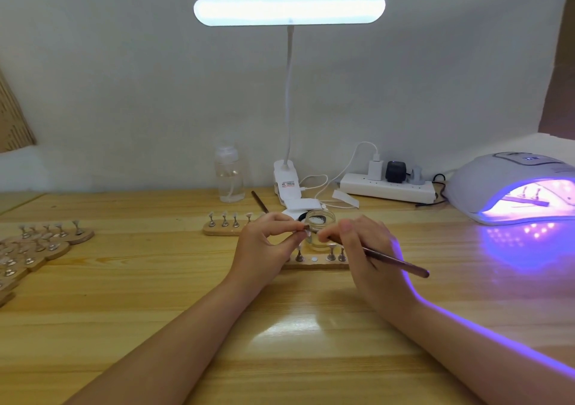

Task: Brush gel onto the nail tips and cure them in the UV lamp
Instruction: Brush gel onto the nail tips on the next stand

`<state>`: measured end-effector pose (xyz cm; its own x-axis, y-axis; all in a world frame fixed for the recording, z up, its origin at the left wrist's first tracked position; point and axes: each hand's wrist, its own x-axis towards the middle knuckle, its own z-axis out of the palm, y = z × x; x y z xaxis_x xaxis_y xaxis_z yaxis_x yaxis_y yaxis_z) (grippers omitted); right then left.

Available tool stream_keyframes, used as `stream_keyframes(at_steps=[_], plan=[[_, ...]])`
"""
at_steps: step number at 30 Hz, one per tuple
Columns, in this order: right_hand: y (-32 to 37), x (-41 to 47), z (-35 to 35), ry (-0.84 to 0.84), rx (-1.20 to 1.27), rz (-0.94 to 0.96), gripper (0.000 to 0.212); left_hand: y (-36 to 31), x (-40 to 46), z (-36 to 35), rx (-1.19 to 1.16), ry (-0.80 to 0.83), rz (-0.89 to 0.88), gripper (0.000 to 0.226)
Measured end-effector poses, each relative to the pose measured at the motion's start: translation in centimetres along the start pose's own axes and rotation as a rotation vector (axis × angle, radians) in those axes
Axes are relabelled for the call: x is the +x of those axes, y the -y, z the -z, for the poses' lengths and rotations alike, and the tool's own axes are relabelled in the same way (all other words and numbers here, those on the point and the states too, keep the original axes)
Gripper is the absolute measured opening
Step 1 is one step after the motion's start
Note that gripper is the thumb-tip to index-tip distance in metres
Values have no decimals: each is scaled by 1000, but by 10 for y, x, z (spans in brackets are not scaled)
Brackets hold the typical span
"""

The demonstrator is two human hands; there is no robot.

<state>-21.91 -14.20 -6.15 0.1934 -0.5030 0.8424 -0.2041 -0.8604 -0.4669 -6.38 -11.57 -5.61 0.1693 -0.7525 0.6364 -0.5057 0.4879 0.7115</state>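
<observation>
My left hand pinches a small nail-tip stand lifted off the wooden holder below it. My right hand grips a brown brush, its tip at the nail tip. An open glass gel jar stands just behind my fingers. The holder keeps several metal stands; one magnet spot on it is bare. The UV lamp at the right glows purple, with a holder of nail tips inside.
Another wooden holder with nail tips lies behind my left hand. A pile of holders sits at the far left. A spray bottle, a desk lamp clamp, a second brush and a power strip line the back.
</observation>
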Motion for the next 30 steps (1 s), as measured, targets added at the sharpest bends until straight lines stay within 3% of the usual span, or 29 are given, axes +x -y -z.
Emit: stream_keyframes(at_steps=[3, 11, 15, 19, 25, 30], plan=[[1, -1, 1, 22, 77, -73, 40, 0, 0, 1, -3, 10, -9, 32], [3, -1, 1, 13, 65, -76, 44, 2, 0, 1, -9, -5, 0, 33], [4, 1, 2, 16, 34, -41, 35, 4, 0, 1, -8, 2, -5, 26], [4, -1, 0, 49, 66, -89, 42, 5, 1, 1, -6, 5, -14, 29], [6, 1, 1, 33, 42, -74, 33, 5, 1, 1, -8, 10, -18, 31], [4, -1, 1, 27, 89, -106, 44, 4, 0, 1, -1, 11, -17, 32]])
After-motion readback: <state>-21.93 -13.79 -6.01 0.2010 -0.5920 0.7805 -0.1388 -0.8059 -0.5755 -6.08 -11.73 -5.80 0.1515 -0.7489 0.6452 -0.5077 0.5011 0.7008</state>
